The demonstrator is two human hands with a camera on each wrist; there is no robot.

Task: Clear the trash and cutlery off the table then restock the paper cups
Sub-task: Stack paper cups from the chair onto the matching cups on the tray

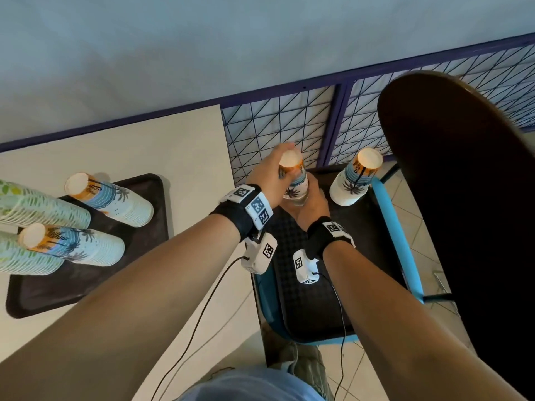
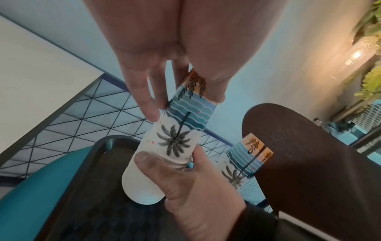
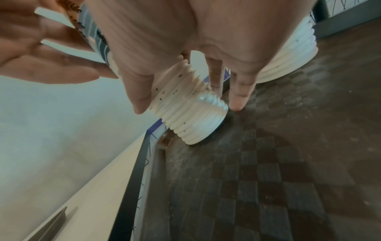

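Observation:
A stack of palm-print paper cups (image 1: 296, 186) stands upside down on a dark tray (image 1: 304, 299) that lies on a blue chair. My left hand (image 1: 273, 173) grips the top cups of this stack (image 2: 175, 140), thumb on one side and fingers on the other. My right hand (image 1: 311, 208) grips the white rims lower down (image 3: 191, 117), just above the tray. A second palm-print stack (image 1: 354, 180) stands upside down on the same tray, to the right and untouched.
On the white table (image 1: 173, 146) at left, another dark tray (image 1: 86, 285) carries two palm-print stacks (image 1: 110, 199) and green leaf-print stacks (image 1: 34, 206). A dark rounded surface (image 1: 463, 198) looms at right. A wire grid fence (image 1: 278, 125) stands behind the blue chair (image 1: 402, 233).

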